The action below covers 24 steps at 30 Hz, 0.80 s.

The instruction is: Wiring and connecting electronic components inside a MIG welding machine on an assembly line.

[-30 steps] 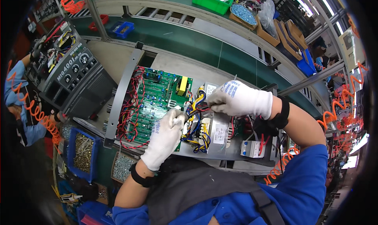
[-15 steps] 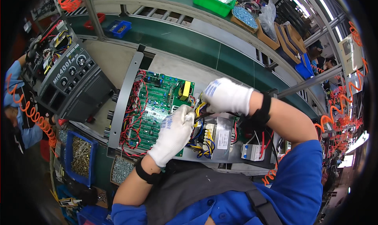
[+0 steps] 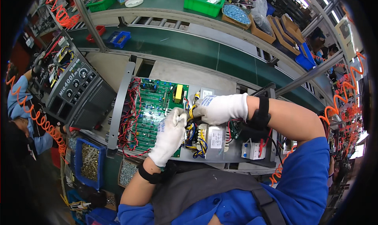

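Note:
Both my hands wear white gloves and work above an open metal chassis. Thumb and fingers of my left hand are pinched together at the right edge of a green circuit board; what they hold is hidden. Close beside it, my right hand is closed on a bundle of yellow and black wires. Below the hands sits a transformer with a white label and yellow and blue leads. A yellow component stands on the board. Red wires run along the board's left side.
A dark machine with a knobbed front panel stands at left, beside a co-worker's blue sleeve. Blue bins of screws lie lower left. Beyond the chassis runs a green conveyor; orange coiled hoses hang at both sides.
My right hand has come lower and nearer the transformer, its fingers drawn down over the wires. My left hand remains pinched at the board's edge. The whole view has shifted slightly.

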Motion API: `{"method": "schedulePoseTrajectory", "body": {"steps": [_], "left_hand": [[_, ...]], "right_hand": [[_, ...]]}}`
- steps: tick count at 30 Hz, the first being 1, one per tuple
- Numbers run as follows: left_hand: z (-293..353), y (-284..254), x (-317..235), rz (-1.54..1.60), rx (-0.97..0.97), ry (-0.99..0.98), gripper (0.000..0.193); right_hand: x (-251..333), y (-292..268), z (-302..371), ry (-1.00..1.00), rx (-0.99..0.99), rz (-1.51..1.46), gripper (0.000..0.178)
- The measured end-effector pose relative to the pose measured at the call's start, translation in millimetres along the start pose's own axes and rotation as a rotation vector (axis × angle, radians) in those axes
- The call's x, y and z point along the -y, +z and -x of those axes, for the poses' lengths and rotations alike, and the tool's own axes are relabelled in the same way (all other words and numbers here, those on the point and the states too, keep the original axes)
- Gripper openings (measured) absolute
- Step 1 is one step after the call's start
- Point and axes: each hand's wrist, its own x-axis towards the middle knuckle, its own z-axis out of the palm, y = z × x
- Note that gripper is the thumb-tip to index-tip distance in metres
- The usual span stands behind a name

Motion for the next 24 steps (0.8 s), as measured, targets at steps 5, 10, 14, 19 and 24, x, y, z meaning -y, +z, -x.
{"method": "schedulePoseTrajectory", "body": {"steps": [5, 10, 14, 19, 24], "left_hand": [[-3, -4, 3, -0.292, 0.07, 0.149, 0.021], [0, -8, -17, -0.29, 0.153, 0.113, 0.014], [-4, -14, -38, -0.879, -0.182, 0.363, 0.02], [-21, -6, -54, -1.215, -0.089, 0.404, 0.023], [-50, -3, -80, -1.206, 0.298, 0.223, 0.018]], "right_hand": [[-5, -3, 18, 0.14, -0.203, -0.594, 0.048], [2, 13, -3, 0.032, -0.381, -0.065, 0.043], [13, 16, -9, 0.012, -0.47, 0.356, 0.03], [18, 20, 1, 0.118, -0.546, 0.285, 0.028], [15, 35, 3, 0.153, -0.674, 0.168, 0.031]]}}
